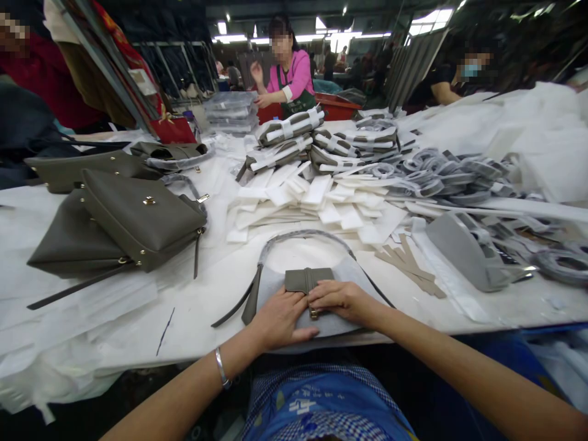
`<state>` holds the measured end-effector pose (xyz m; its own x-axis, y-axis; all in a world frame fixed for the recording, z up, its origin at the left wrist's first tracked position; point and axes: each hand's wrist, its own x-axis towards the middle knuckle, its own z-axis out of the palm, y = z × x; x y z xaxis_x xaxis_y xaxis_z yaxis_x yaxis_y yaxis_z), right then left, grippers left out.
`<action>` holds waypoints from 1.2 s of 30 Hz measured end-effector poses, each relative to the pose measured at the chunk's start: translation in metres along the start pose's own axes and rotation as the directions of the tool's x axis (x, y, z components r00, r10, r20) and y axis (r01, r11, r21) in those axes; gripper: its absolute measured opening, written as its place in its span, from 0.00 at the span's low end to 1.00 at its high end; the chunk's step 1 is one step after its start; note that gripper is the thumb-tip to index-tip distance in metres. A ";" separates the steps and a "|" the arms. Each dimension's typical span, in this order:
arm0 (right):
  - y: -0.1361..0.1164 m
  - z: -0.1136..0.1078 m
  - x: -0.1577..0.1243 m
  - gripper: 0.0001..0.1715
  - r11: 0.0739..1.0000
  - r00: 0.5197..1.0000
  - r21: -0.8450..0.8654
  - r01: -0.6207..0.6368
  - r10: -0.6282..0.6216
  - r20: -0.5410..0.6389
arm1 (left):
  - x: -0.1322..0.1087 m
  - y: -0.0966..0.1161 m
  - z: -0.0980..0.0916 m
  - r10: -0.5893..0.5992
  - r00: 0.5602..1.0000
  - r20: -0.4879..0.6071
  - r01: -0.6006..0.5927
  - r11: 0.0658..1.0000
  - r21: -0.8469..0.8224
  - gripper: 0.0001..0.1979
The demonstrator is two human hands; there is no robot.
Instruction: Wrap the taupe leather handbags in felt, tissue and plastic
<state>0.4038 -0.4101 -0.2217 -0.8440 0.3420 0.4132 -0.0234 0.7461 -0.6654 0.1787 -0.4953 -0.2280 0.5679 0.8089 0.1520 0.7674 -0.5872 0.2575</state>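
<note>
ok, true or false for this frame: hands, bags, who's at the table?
1. The left hand and right hand both rest on the grey bag at the near edge of the table. True.
2. A bracelet sits on the left wrist. True.
3. The olive handbags lie to the person's right. False: they lie to the left.
4. The right hand holds scissors. False: no tool; its fingers sit at the bag's clasp.
5. A person in a pink top stands at the far side. True.
</note>
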 end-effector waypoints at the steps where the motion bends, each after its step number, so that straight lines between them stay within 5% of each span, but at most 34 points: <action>1: 0.002 0.002 -0.001 0.13 1.000 1.000 0.006 0.003 -0.003 -0.012 | -0.001 0.000 0.000 0.008 1.000 -0.020 -0.008 1.000 -0.001 0.29; 6: 0.006 0.006 -0.004 0.13 0.996 0.996 0.052 -0.072 0.075 -0.050 | -0.009 0.004 0.000 0.095 0.943 -0.319 -0.074 0.994 0.075 0.29; 9: 0.005 0.008 -0.005 0.13 0.994 0.995 0.062 -0.091 0.093 -0.037 | -0.015 0.008 -0.003 0.219 0.882 -0.417 -0.178 0.975 0.135 0.19; 13: 0.001 0.007 -0.002 0.13 0.993 0.993 0.020 -0.119 0.119 0.007 | -0.018 0.012 -0.005 0.391 0.867 -0.308 -0.387 0.919 0.079 0.14; 20: 0.002 0.005 0.016 0.09 0.972 0.979 -0.229 -0.053 0.096 0.182 | -0.019 0.021 -0.012 0.228 0.965 -0.129 -0.252 0.943 -0.219 0.19; 24: 0.011 0.011 0.024 0.02 0.943 0.973 -0.332 -0.023 0.097 0.207 | -0.019 0.028 -0.017 0.202 0.968 -0.152 -0.233 0.945 -0.230 0.20; 30: 0.013 0.021 0.024 0.06 0.887 0.970 -0.461 -0.033 0.140 0.201 | -0.020 0.030 -0.015 0.190 0.967 -0.170 -0.226 0.948 -0.222 0.25; 36: 0.013 0.009 0.026 0.02 0.890 0.955 -0.454 0.034 0.106 0.278 | -0.021 0.024 -0.007 0.236 0.954 -0.184 -0.262 0.956 -0.133 0.28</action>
<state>0.3770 -0.3963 -0.2252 -0.9573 0.2465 0.1510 0.1940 0.9352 -0.2963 0.1832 -0.5263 -0.2186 0.6683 0.6389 0.3810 0.5451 -0.7691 0.3336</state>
